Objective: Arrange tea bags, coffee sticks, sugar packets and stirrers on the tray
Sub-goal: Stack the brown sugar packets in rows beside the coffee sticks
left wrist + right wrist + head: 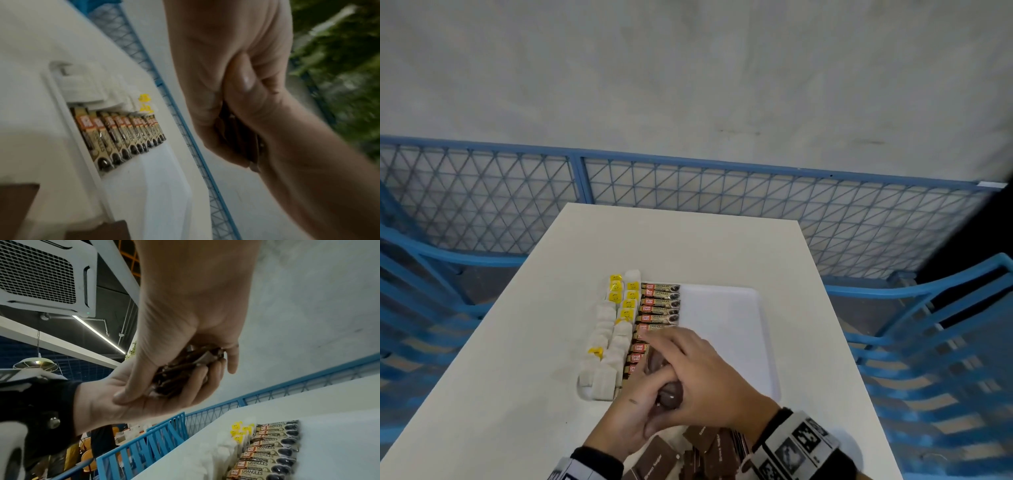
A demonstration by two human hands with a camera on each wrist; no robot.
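A white tabletop [551,359] is seen, bounded at 12 o'clock by a blue mesh fence [688,192]. A white tray [726,308] lies on the tabletop near its centre. The tray's 9 o'clock portion is occupied by two columns of white tea bags [609,342] with yellow tags; just beside them, toward 3 o'clock, a column of coffee sticks [659,303] is laid side by side, each stick pointing toward 3 o'clock. The tray's 3 o'clock half is bare. At the 6 o'clock edge of the tabletop, loose brown sugar packets [657,459] are scattered, off the tray.

Both hands are held together over the tray's 6 o'clock end. A bundle of brown packets [180,369] is cradled in the left hand [630,407], its fingers curled around it. The right hand [709,380] is laid over the bundle from above, its thumb and fingers closed on the same packets. In the left wrist view the bundle is largely hidden between the two hands.
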